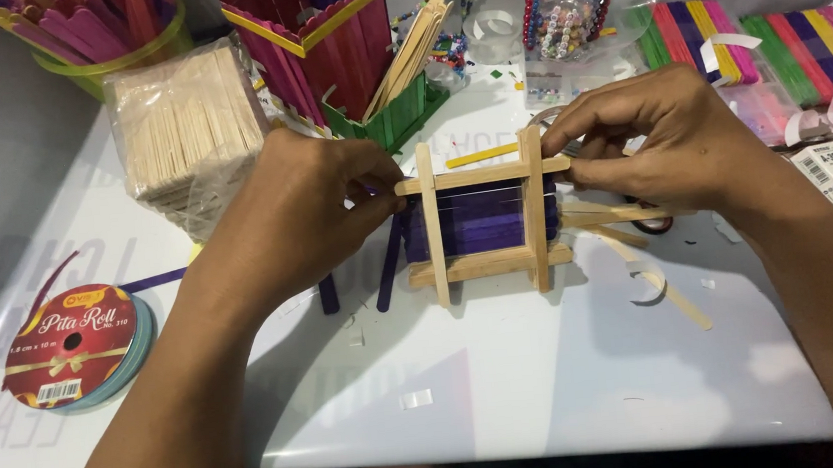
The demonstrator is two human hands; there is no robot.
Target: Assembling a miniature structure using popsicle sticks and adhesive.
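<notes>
A person's two bare hands work at a small panel of craft sticks [481, 220] held upright near the middle of a white table [510, 386]: purple sticks set side by side, framed by two plain wooden uprights and two plain crossbars. The left hand [294, 210] pinches the left end of the top crossbar, fingers closed tight on the wood. The right hand [664, 137] grips the top of the right upright where it crosses that bar, thumb and fingertips pressed shut around the joint. Two loose purple sticks [360, 274] lie just left of the panel, and several plain sticks [638, 245] lie scattered to its right. Behind the left hand sits a clear-wrapped bundle of plain wooden sticks [188, 123], and beside it a box built of magenta sticks with yellow trim [314, 37]. Packs of coloured sticks [751, 44] line the far right, near a clear jar of beads [567, 5]. A red ribbon roll [75, 344] rests at the table's left edge.
</notes>
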